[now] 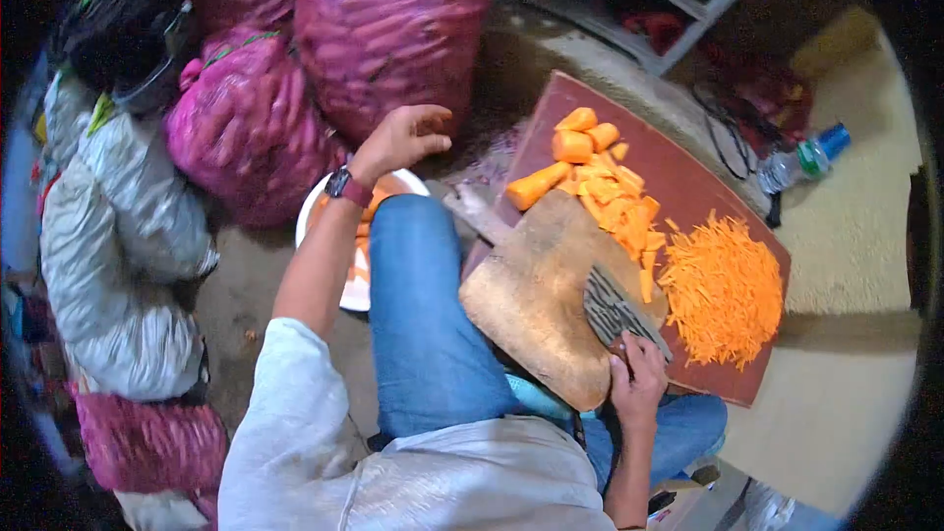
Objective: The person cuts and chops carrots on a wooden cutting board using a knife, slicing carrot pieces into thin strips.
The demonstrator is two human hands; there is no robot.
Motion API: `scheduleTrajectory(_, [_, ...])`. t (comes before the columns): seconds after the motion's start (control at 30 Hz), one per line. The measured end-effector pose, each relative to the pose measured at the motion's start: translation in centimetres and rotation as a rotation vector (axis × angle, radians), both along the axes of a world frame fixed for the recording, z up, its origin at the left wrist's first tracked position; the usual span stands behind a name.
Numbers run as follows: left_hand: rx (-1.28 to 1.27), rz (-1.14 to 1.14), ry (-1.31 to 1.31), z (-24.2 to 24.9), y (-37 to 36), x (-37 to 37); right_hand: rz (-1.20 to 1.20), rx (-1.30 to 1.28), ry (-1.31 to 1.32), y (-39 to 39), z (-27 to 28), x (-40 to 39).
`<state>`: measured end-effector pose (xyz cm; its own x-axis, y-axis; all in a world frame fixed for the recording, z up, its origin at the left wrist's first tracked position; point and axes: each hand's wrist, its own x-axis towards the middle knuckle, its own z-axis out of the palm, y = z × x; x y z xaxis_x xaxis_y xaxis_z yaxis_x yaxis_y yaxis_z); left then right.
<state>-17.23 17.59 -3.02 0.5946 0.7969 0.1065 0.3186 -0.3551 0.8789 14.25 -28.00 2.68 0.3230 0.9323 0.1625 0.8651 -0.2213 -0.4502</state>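
My left hand (401,146), with a watch at its wrist, is raised above the white basin (421,187), fingers apart and nothing in them. Carrot pieces show in the basin beside my knee. The fingers of my right hand (639,374) are closed round the handle of a dark patterned knife (612,310). Its blade lies over the right part of the wooden cutting board (536,285). Carrot chunks (572,146) and slices (615,199) lie past the board, on a red-brown board (654,138). A heap of shredded carrot (726,290) is to the right.
Pink sacks (393,29) full of carrots stand at the upper left. White sacks (118,275) line the left side. A plastic bottle (801,162) with a blue cap lies at the right. A shelf frame (678,5) is at the top.
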Motion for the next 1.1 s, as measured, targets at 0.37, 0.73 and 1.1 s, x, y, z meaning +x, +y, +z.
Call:
scheduleTrajectory(0.37, [-0.08, 0.348, 1.105, -26.0, -7.9, -22.0, 0.005, -0.046, 0.067, 0.2, -0.2, 0.3])
scheduleTrajectory(0.73, [-0.137, 0.442, 1.305, -27.8, -5.9, -20.8, -0.011, -0.08, 0.096, 0.9, 0.8, -0.4])
scheduleTrajectory(1.1, [-0.245, 0.667, 0.892, -24.1, -12.2, -21.2, -0.002, -0.018, 0.108, 0.6, 0.1, 0.2])
